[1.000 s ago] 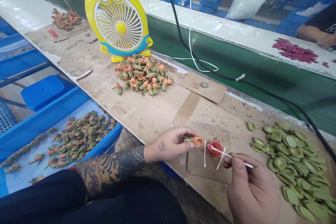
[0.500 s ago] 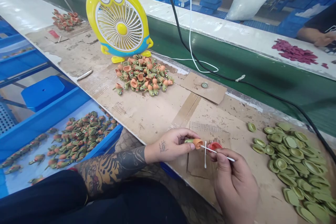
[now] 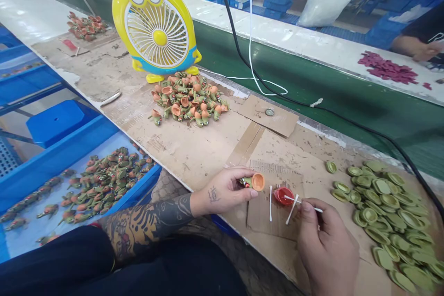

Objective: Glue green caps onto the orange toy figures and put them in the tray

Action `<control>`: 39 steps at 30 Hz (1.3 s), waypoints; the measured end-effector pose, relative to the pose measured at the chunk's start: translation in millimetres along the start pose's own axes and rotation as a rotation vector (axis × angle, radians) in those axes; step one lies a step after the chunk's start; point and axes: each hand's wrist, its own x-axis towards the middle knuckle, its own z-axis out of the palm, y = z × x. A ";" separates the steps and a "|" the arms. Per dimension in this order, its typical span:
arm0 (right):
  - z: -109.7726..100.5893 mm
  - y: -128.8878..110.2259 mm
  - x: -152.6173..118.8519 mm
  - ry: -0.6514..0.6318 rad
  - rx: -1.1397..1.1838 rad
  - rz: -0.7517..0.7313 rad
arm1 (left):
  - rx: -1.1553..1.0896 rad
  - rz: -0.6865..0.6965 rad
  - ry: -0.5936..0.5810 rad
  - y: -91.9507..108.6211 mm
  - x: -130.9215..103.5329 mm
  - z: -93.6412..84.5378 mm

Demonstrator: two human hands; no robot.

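Note:
My left hand [image 3: 231, 188] pinches a small green figurine part with an orange cup-shaped end [image 3: 258, 182], its hollow facing right. Between thumb and fingers of my right hand [image 3: 326, 245] is a cotton swab [image 3: 305, 203], its tip over a small red dish [image 3: 283, 195] of red liquid. Two more swabs lie by the dish: one swab [image 3: 271, 203] to its left, another swab [image 3: 292, 209] at its right edge. To the right of my right hand spreads a heap of green oval shell pieces [image 3: 391, 201].
A pile of green-and-orange figurine parts [image 3: 187, 99] sits before a yellow fan [image 3: 159, 37]. At left, a blue tray [image 3: 138, 182] holds more figurines. A black cable [image 3: 347, 115] runs along the bench's back. Across the barrier, a person's arm [image 3: 414, 47] is near purple pieces [image 3: 386, 68].
My right hand has drawn the swab out of the orange cup and moved right, to the red dish. The figurine part in my left hand has turned slightly, its cup opening more visible.

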 end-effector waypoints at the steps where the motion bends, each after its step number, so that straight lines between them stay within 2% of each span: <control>1: 1.3 0.9 0.7 -0.018 -0.011 -0.021 | -0.017 -0.009 0.000 1.7 -0.6 0.8; 9: 8.2 3.4 2.0 -0.084 -0.035 -0.074 | -0.045 -0.027 0.014 5.7 -2.6 0.9; 12: 2.3 -2.6 -2.6 -0.010 0.001 -0.012 | -0.066 -0.011 -0.003 3.7 -2.8 -0.5; 14: -2.5 -10.9 -7.9 0.078 0.100 0.084 | -0.116 -0.033 -0.025 1.8 -2.7 -1.0; 16: -5.3 -21.1 -13.6 0.132 0.303 0.150 | -0.152 -0.064 -0.049 0.2 -2.6 -1.1; 19: -3.3 -34.9 -19.3 0.090 0.585 0.097 | -0.130 -0.053 -0.062 -0.9 -2.3 -1.0; 21: 0.9 -40.6 -20.5 0.034 0.640 0.057 | -0.108 -0.034 -0.069 -0.6 -2.3 -1.1; 25: 8.4 -42.9 -20.2 -0.043 0.626 0.032 | -0.107 -0.036 -0.094 0.7 -2.8 -1.6; 33: 14.7 -30.6 -22.8 -0.121 0.559 -0.013 | -0.107 -0.063 -0.094 0.1 -3.3 -2.2; 39: 17.8 -26.6 -22.8 -0.082 0.527 0.028 | -0.189 -0.102 -0.104 -2.2 -3.2 -1.9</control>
